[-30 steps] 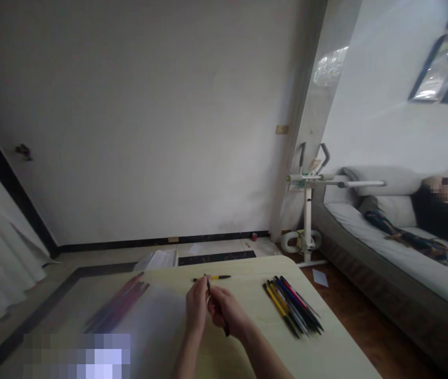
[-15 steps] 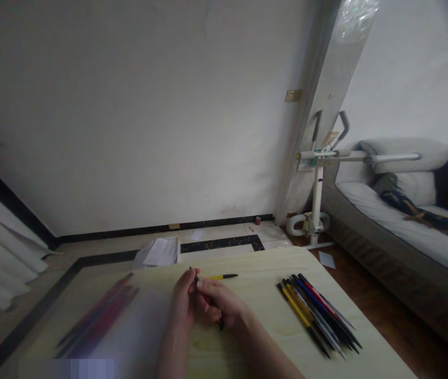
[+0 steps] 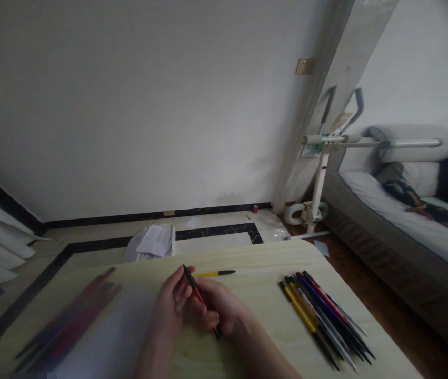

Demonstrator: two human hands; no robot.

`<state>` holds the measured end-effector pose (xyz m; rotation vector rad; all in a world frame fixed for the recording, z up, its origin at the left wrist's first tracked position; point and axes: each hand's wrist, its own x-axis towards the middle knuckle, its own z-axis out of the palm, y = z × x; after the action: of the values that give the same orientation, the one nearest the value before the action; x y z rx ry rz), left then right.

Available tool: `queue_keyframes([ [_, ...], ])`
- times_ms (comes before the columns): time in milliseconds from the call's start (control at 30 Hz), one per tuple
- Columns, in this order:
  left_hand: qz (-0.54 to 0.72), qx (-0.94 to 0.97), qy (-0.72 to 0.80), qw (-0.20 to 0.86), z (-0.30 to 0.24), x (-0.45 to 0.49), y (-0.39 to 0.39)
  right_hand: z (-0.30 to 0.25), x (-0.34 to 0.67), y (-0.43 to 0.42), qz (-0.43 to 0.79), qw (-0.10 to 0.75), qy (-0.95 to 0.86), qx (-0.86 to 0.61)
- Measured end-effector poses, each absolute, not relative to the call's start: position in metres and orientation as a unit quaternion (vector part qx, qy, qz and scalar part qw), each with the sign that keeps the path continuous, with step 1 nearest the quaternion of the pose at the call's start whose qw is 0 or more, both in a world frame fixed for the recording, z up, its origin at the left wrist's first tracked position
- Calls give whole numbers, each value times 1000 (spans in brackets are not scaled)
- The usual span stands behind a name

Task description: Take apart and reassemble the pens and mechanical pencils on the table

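Note:
A red pen point(image 3: 197, 289) with black ends slants between my two hands above the table. My right hand point(image 3: 218, 305) has its fingers curled round the pen's lower part, and the black lower end sticks out below them. My left hand point(image 3: 172, 295) is closed at the pen's upper black end, its fingertips against it; part of their grip is hidden. Just behind the hands a yellow pen point(image 3: 211, 273) with a black end lies on the table. To the right lies a bundle of several pens point(image 3: 322, 316) in yellow, blue, red, black and silver.
On the left of the pale wooden table point(image 3: 255, 263), several red and dark pens point(image 3: 69, 321) lie blurred beside a whitish sheet-like area point(image 3: 117, 326). Papers point(image 3: 155, 241) rest beyond the far edge. White exercise equipment point(image 3: 320, 179) and a sofa point(image 3: 389, 221) with a person stand at the right.
The view has tipped and shifted slightly. My left hand has opened its hold a little and drawn left, so more of the red pen shows between the hands.

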<state>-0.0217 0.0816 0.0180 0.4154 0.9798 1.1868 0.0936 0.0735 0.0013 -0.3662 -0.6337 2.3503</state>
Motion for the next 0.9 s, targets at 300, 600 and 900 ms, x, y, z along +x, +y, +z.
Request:
queue_keyframes([
  [300,494,193,425,733,16,-25,76,3,100,75,920,286,-219,-155],
  [600,513,235,421,711,17,-19,82,7,100,69,869,364,-271,-197],
  [900,455,208,372,782,18,-28,77,2,101,72,899,337,-246,-135],
])
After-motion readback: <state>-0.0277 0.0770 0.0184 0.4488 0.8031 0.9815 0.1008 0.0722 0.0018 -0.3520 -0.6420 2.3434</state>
